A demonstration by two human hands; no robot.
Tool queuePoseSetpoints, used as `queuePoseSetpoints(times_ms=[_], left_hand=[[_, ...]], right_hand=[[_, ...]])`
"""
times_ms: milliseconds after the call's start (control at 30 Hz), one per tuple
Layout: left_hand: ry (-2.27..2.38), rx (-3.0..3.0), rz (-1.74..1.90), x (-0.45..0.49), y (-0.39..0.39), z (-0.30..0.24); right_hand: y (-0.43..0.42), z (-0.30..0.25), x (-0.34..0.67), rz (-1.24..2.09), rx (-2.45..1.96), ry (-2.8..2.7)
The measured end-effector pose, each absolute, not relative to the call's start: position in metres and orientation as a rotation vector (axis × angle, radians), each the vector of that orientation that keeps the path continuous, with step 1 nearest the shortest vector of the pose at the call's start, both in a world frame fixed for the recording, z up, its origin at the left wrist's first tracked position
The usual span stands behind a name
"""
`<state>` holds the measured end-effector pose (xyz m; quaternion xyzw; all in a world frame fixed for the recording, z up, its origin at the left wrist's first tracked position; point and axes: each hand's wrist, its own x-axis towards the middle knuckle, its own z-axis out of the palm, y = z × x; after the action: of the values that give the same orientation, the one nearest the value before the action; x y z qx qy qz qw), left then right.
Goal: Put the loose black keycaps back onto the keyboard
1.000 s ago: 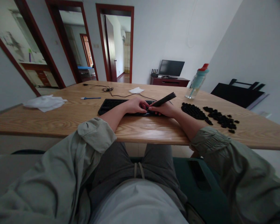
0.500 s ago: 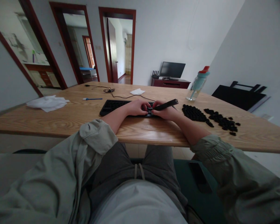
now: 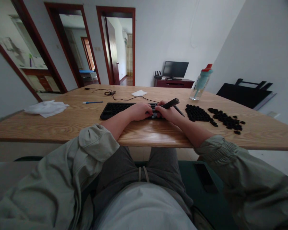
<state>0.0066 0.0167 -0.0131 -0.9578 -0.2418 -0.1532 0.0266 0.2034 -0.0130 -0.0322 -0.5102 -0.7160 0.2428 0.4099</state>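
A black keyboard lies on the wooden table in front of me. My left hand rests on its right part with the fingers curled down onto the keys. Close beside it, my right hand is closed around a black pen-like tool whose tip points down at the keyboard between the two hands. A heap of loose black keycaps lies just right of my right hand, with more keycaps scattered further right.
A water bottle with a red cap stands behind the keycaps. A white cloth, a blue pen, a crumpled tissue and the keyboard cable lie on the far table. A dark phone lies on the seat by my right leg.
The tool in my right hand has tilted lower and my hands have shifted slightly on the keyboard. The head view has moved a little.
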Motion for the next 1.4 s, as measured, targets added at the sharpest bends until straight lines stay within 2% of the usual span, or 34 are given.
queuePoseSetpoints(times_ms=[267,567,767,1133,1400], left_hand=[[-0.585,-2.94,-0.3,0.008,0.011,-0.013],[-0.789,-2.98,-0.466,0.01,0.02,-0.015],[-0.975,-3.054,-0.56,0.001,0.02,-0.01],[-1.08,-3.052,-0.634,-0.005,0.018,-0.007],[-1.086,-3.069,-0.696,0.0,0.019,-0.011]], right_hand=[[-0.03,-0.048,0.21,0.208,-1.271,-2.038],[-0.024,-0.029,0.227,0.495,-1.282,-1.989],[-0.033,-0.031,0.219,0.312,-1.314,-2.012],[-0.041,-0.037,0.222,0.159,-0.921,-2.364],[-0.036,-0.038,0.22,0.178,-1.165,-2.135]])
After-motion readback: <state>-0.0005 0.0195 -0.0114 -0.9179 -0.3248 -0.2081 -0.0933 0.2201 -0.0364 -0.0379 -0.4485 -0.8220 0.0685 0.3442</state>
